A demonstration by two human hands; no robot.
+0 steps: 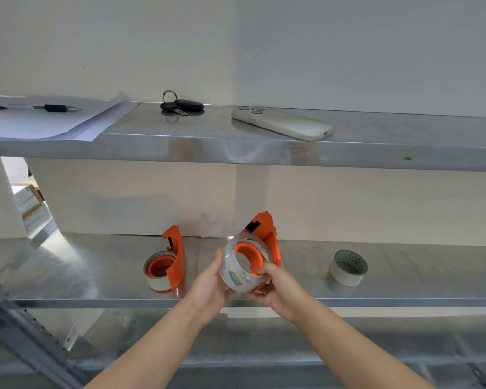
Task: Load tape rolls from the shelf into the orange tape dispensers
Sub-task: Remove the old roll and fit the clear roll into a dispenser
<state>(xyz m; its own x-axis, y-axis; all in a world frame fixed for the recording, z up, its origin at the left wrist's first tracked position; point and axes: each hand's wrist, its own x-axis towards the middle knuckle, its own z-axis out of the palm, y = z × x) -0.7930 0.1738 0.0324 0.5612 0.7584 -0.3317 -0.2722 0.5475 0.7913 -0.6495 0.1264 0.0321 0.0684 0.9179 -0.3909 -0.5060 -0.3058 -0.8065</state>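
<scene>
I hold an orange tape dispenser (265, 231) above the front of the middle metal shelf (96, 270), with a clear tape roll (236, 272) sitting around its orange hub. My left hand (211, 287) grips the roll's left side. My right hand (278, 290) supports the dispenser from below, thumb on the hub's rim. A second orange dispenser (176, 259) stands on the shelf to the left with a white tape roll (152, 276) on its hub. A loose white tape roll (348, 268) lies on the shelf to the right.
The upper shelf (236, 147) carries a phone in a white case (282, 123), a set of keys (180, 105), and paper sheets (40, 122) with a pen (56, 108). A slotted metal upright (26, 332) runs at the lower left. White wall behind.
</scene>
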